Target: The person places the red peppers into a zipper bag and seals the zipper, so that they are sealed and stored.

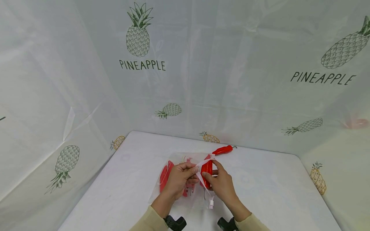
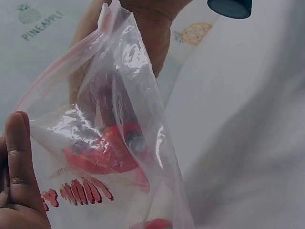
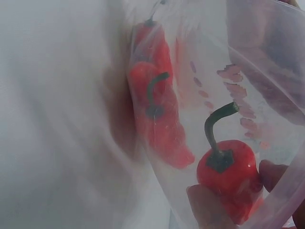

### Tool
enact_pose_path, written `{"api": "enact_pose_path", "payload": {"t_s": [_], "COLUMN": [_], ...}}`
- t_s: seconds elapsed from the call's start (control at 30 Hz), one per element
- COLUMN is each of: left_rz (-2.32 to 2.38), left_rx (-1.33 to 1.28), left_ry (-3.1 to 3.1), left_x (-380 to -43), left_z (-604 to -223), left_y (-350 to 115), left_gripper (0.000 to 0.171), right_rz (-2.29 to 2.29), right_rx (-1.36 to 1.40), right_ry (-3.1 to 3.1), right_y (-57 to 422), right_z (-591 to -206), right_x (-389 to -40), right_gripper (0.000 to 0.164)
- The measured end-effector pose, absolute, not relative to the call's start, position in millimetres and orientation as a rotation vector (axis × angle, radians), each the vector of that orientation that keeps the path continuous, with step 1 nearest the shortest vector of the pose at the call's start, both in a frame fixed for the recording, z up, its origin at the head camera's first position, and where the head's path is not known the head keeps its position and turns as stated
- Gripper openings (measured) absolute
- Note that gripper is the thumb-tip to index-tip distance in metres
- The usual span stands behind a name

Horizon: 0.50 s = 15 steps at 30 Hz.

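Note:
A clear zip bag (image 1: 195,156) with a pink-white zip edge and red print lies at the middle of the table. Fingers and thumb of my left hand (image 1: 180,179) pinch its edge. At the bag's mouth, my right hand (image 1: 224,184) holds a red chili pepper (image 1: 207,173) between thumb and fingers. The right wrist view shows this pepper (image 3: 231,174) with its curved green stem toward the bag's inside. More red peppers (image 3: 159,105) lie within, seen through the film. In the left wrist view, the bag's film covers part of the right hand.
Another red chili pepper (image 1: 224,149) lies on the white table (image 1: 260,179) just behind the bag. A white slider (image 1: 211,202) sits at the near end of the zip edge. Pineapple-printed sheeting (image 1: 219,73) surrounds the table's back and sides.

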State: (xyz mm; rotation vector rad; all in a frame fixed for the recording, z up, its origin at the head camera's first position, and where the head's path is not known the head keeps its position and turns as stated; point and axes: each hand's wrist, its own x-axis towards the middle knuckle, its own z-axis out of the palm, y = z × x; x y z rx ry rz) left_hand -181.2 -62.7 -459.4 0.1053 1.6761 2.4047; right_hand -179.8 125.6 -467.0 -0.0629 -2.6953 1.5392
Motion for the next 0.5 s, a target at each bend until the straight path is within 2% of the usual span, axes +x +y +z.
{"api": "enact_pose_path", "payload": {"t_s": [0.5], "left_rz": [2.423], "left_rx": [0.087], "left_ry": [1.635], "left_x": [-183.9], "left_z": [-462.3], "left_y": [-64.4], "left_gripper": [0.025], "right_rz": [1.576], "right_rx": [-0.085], "right_ry": [-2.685], "right_y": [124.3], "right_z": [-464.6], "right_x": [-176.7], "right_gripper": [0.068]}}
